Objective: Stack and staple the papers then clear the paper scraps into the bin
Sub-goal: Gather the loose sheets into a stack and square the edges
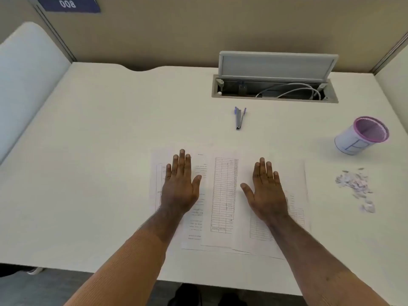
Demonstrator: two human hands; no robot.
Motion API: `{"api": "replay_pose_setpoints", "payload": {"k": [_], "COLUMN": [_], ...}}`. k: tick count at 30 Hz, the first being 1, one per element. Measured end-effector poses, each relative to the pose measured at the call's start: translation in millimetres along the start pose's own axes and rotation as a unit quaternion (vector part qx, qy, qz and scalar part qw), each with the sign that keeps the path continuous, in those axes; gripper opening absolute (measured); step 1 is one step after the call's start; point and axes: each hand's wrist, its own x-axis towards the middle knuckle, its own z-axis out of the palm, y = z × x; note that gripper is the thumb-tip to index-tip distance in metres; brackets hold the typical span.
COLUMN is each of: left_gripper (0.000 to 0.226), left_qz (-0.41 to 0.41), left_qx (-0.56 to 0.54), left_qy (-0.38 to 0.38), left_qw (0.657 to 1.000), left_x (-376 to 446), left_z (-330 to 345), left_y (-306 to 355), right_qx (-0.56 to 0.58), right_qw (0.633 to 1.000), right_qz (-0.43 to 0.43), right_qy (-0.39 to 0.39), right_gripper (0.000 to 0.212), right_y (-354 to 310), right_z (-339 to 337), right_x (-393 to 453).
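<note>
the left hand [180,186] lies flat and spread, palm down, on the left part of the papers [223,195], holding nothing. the sheets lie fanned and overlapping on the white desk [99,151], near its front edge. the right hand [268,191] rests the same way, fingers wide, on the right sheets. beyond the papers, between the hands, lies a stapler [240,118], apart from them. further right, the paper scraps [355,186] sit in a loose heap, and behind them stands the bin [362,135], a small purple-rimmed cup.
</note>
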Motion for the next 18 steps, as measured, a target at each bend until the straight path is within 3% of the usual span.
{"api": "replay_pose_setpoints", "payload": {"k": [5, 10, 14, 18], "left_gripper": [0.071, 0.063, 0.067, 0.070], "left_qz": [-0.020, -0.071, -0.228, -0.346], "left_qx": [0.020, 0.070, 0.049, 0.018], "left_qy": [-0.013, 0.026, 0.028, -0.001], "left_qw": [0.999, 0.995, 0.972, 0.938], "left_x": [-8.8, -5.9, -3.1, -1.9], "left_z": [0.5, -13.9, -24.0, -25.1], "left_y": [-8.8, -21.3, -33.6, -40.3], "right_qx": [-0.032, -0.032, -0.034, 0.010], "right_qw": [0.999, 0.998, 0.984, 0.944], "right_qz": [0.019, 0.051, 0.173, 0.328], "right_qy": [0.000, 0.001, 0.014, -0.035], "right_gripper": [0.083, 0.077, 0.076, 0.088], "right_y": [4.6, 12.3, 26.9, 44.3], "right_z": [2.6, -7.0, -19.0, -27.8], "right_x": [-6.0, -9.9, -14.9, -20.7]}}
